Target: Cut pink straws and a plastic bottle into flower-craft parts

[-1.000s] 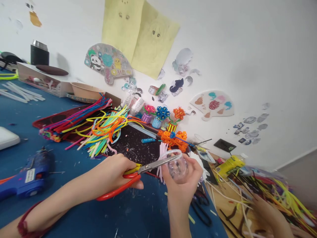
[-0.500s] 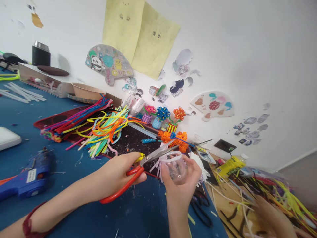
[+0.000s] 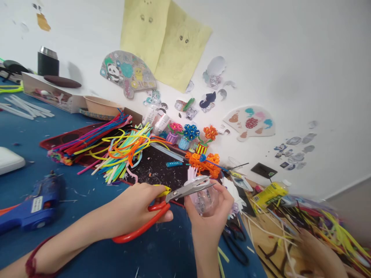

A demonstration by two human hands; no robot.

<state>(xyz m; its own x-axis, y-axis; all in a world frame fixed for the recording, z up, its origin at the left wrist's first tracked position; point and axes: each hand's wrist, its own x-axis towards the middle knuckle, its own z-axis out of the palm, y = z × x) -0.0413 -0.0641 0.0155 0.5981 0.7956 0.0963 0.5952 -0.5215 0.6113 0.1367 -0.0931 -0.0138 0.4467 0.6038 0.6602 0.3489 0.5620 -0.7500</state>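
Note:
My left hand (image 3: 135,210) is closed around the handles of a pair of scissors (image 3: 145,228) with red and yellow grips. Their blades point right, slightly apart at the tips, and lie across the rim of a small clear plastic cup (image 3: 205,204). My right hand (image 3: 207,229) grips that cup, thumb on its left side and fingers around its right. Whether the blades touch the rim, I cannot tell. Pale strips (image 3: 191,173) stand just behind the cup. An orange pipe-cleaner flower piece (image 3: 210,164) lies beyond it.
A blue glue gun (image 3: 37,206) lies at left. Bundled pipe cleaners (image 3: 124,150) cover a dark tray. Three small flower pots (image 3: 184,143) stand by the wall. Black-handled scissors (image 3: 234,245) lie right of my right wrist. Another person's hand (image 3: 315,247) is at lower right.
The scissor blades have come closer together and moved down and right across the cup's rim. The cup has tilted and shifted slightly left in my right hand.

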